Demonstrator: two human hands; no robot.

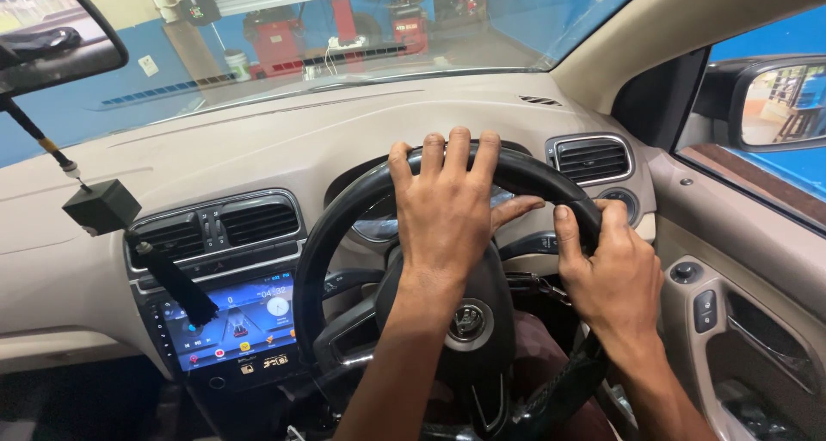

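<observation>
Inside a car, a black steering wheel sits before a beige dashboard. The left hand lies over the wheel's top rim, fingers curled over its far side — gripping it. The right hand wraps the rim's right side, fingers closed around it. A lit touchscreen glows left of the wheel, below the centre air vents.

One steering wheel, two hands — left, right — three air vents.

L hand fingers curled over top; R hand fist-gripped, arms extended.
</observation>
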